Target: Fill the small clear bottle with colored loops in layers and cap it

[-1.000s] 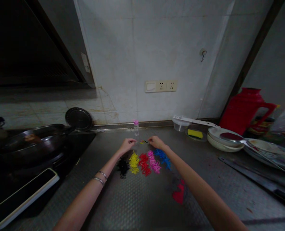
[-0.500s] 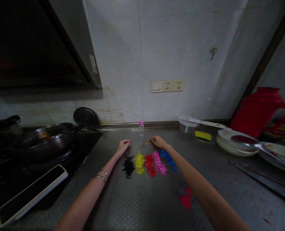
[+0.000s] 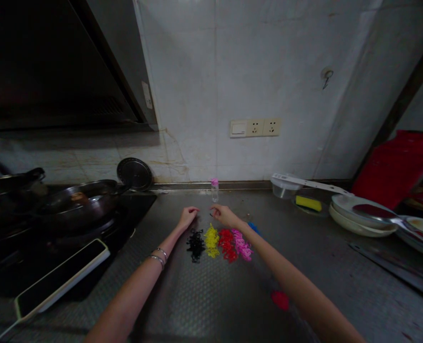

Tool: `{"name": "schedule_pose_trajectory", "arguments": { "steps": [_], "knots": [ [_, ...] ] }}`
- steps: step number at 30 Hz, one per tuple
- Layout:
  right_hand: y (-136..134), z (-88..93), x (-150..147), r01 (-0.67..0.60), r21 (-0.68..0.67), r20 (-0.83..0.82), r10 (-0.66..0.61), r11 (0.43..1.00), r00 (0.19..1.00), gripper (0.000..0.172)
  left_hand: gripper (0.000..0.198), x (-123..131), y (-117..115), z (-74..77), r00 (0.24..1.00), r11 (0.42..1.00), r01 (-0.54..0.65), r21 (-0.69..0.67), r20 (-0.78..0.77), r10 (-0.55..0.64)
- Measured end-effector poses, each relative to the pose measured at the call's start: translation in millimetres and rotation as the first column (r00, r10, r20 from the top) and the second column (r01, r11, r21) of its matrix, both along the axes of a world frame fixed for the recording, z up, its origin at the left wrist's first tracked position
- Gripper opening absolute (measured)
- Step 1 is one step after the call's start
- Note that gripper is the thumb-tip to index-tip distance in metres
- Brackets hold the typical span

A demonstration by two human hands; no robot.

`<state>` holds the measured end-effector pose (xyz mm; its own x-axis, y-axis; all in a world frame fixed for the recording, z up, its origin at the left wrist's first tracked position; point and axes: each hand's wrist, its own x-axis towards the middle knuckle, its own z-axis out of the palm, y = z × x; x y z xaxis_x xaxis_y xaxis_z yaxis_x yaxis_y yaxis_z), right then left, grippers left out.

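Small piles of tiny elastic bands lie in a row on the steel counter: black, yellow, red, pink, and blue mostly hidden behind my right forearm. My left hand rests just beyond the black pile with its fingers curled. My right hand hovers above the yellow and red piles, fingertips pinched on something tiny and dark that I cannot make out. A small clear bottle with a pink cap stands by the wall behind both hands.
A dark pan sits on the stove at left, with a phone lying at the counter's front. At right are a clear container, a yellow sponge, stacked plates and a red jug. A red scrap lies near my right forearm.
My right hand has moved left, from over the blue pile to above the yellow and red piles. The small coloured bit between my hands is out of sight. The view drifted left.
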<state>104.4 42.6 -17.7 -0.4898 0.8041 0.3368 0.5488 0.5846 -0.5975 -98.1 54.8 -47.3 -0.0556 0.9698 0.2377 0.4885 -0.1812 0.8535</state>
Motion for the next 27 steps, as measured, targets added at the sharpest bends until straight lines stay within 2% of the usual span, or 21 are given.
{"name": "schedule_pose_trajectory", "arguments": {
  "steps": [6, 10, 14, 17, 20, 22, 24, 27],
  "knots": [
    [-46, 4.9, -43, -0.233, -0.014, -0.007, 0.233, 0.972, 0.972, 0.036, 0.027, -1, 3, -3.7, 0.998, 1.0, 0.002, -0.006, 0.056, -0.002],
    [-55, 8.2, -46, -0.286, -0.022, 0.01, 0.287, 0.958, 0.958, 0.039, 0.029, -1, 4, -4.7, 0.999, 1.0, -0.009, -0.027, 0.049, 0.01],
    [-38, 5.0, -19, -0.195, 0.023, -0.002, 0.195, 0.981, 0.981, 0.039, 0.028, -1, 6, -4.0, 0.998, 1.0, 0.007, 0.001, -0.067, -0.007],
    [-17, 1.7, 14, -0.033, 0.03, 0.013, 0.032, 0.999, 0.999, 0.037, 0.024, 6, 9, -0.2, 0.99, 1.0, 0.0, 0.027, -0.138, 0.004],
    [1, -1.9, 44, 0.152, 0.034, 0.029, -0.153, 0.988, 0.988, 0.031, 0.023, 23, 10, 6.8, 0.964, 0.996, 0.051, 0.077, -0.264, -0.029],
    [11, -5.5, 56, 0.219, 0.039, 0.045, -0.221, 0.975, 0.974, 0.029, 0.025, 38, 9, 12.3, 0.898, 0.985, 0.144, 0.1, -0.43, -0.088],
    [18, -10.2, 61, 0.254, 0.031, 0.058, -0.256, 0.967, 0.965, 0.03, 0.027, 55, 8, 17.4, 0.802, 0.967, 0.242, 0.08, -0.577, -0.152],
    [26, -17.3, 60, 0.271, -0.007, 0.075, -0.27, 0.963, 0.96, 0.034, 0.029, 75, 5, 23.2, 0.658, 0.956, 0.293, 0.01, -0.728, -0.194]
  ]
}}
